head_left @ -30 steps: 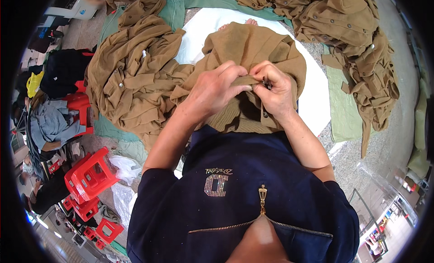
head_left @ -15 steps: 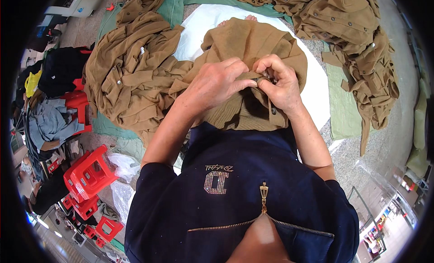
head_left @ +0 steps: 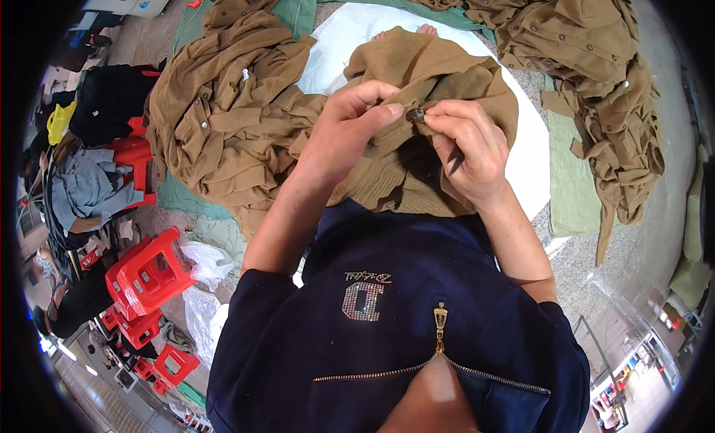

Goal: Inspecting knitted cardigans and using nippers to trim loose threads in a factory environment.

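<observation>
A brown knitted cardigan [head_left: 387, 176] lies bunched across my lap, its ribbed hem toward me. My left hand [head_left: 346, 128] is closed on the front edge of this cardigan, thumb and forefinger pinching the fabric. Just to the right, a dark button [head_left: 418, 115] sits at the same edge. My right hand [head_left: 473, 144] pinches that button between thumb and fingertips, with its other fingers curled. Folds of the cardigan beneath my right hand lie in shadow, and part of the button is covered by the fingers.
Piles of brown buttoned garments lie at the left [head_left: 223, 128] and far right [head_left: 573, 31]. A white sheet [head_left: 532, 165] is spread under the cardigan, over green cloth [head_left: 298, 8]. Red plastic stools [head_left: 153, 273] and clear plastic bags [head_left: 205, 265] stand at the left.
My hands have drawn apart. My right hand has turned and now shows the dark button at its fingertips. The cardigan's edge is lifted more, and the whole view has shifted slightly.
</observation>
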`<move>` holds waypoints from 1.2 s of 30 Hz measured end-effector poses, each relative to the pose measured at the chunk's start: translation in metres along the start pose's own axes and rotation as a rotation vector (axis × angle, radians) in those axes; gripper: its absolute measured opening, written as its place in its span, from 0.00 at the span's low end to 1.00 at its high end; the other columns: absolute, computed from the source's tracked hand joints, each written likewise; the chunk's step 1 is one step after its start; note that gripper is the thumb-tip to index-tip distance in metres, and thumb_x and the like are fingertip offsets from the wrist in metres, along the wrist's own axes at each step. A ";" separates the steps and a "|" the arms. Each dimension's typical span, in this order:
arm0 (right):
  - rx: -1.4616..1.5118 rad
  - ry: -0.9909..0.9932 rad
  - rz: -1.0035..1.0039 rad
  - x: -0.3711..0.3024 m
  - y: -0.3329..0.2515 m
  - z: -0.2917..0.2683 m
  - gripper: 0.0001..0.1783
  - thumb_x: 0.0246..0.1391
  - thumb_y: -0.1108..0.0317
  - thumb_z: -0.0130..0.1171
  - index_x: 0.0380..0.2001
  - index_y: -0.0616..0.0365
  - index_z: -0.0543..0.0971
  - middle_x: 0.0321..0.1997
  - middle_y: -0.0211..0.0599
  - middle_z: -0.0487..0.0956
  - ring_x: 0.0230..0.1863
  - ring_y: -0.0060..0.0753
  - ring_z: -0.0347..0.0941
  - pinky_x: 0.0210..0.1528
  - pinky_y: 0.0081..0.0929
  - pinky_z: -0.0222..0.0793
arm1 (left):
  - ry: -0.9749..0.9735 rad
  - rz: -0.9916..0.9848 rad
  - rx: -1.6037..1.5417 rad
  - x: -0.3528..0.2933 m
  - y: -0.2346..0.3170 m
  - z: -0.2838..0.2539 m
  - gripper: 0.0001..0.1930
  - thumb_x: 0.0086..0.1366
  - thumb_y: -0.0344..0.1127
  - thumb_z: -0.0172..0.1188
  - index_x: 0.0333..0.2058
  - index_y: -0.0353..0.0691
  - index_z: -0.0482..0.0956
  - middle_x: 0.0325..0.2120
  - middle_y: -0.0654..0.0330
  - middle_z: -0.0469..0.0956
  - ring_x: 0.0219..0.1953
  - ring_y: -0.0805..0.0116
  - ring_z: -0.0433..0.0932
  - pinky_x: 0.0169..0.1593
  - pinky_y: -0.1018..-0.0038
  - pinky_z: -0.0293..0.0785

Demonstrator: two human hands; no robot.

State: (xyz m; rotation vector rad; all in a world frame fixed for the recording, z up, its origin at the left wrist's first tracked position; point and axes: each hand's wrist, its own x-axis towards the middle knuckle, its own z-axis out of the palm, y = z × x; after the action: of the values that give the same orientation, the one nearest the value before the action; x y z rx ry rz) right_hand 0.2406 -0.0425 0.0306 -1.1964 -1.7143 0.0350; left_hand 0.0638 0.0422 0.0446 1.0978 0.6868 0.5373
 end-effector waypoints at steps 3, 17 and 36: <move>-0.024 0.003 -0.030 -0.001 -0.003 0.001 0.19 0.31 0.88 0.58 0.32 0.64 0.75 0.34 0.37 0.77 0.28 0.33 0.76 0.26 0.26 0.72 | 0.058 0.056 0.125 -0.003 0.000 0.003 0.11 0.64 0.28 0.55 0.43 0.32 0.78 0.33 0.68 0.78 0.35 0.84 0.72 0.40 0.83 0.69; -0.015 -0.016 -0.036 -0.007 -0.007 0.013 0.20 0.29 0.88 0.58 0.33 0.66 0.75 0.34 0.41 0.76 0.28 0.34 0.76 0.25 0.25 0.73 | 0.022 0.202 0.533 -0.007 0.002 0.005 0.15 0.57 0.33 0.66 0.39 0.27 0.79 0.33 0.56 0.80 0.36 0.74 0.76 0.41 0.76 0.72; 0.222 -0.309 0.473 0.003 0.000 0.008 0.15 0.39 0.81 0.64 0.33 0.61 0.73 0.34 0.39 0.77 0.33 0.41 0.76 0.33 0.30 0.70 | -0.071 0.550 0.900 -0.004 0.001 -0.005 0.11 0.52 0.26 0.65 0.36 0.35 0.79 0.30 0.55 0.77 0.34 0.58 0.78 0.37 0.70 0.73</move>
State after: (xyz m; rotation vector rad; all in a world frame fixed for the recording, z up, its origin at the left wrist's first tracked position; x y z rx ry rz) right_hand 0.2347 -0.0370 0.0286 -1.4542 -1.5944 0.7102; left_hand 0.0569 0.0428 0.0455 2.1758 0.5607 0.6637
